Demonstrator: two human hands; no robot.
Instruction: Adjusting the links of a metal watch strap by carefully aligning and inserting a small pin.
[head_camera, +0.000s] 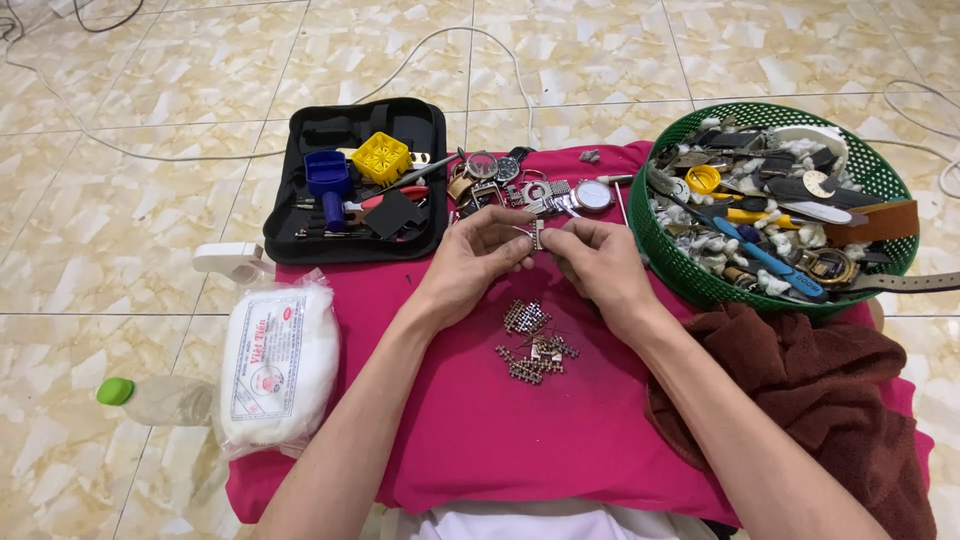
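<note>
At the frame's centre, I am pinching a small silver metal watch-band piece (538, 236) between my left hand (478, 252) and right hand (596, 258), above loose silver links (535, 344) on the pink cloth (480, 420).

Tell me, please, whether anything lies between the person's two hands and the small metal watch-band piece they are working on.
Nothing visible does. The left hand and right hand already pinch the small metal band piece between their fingertips, above the pink cloth; the loose links lie nearer the body, apart.
</note>
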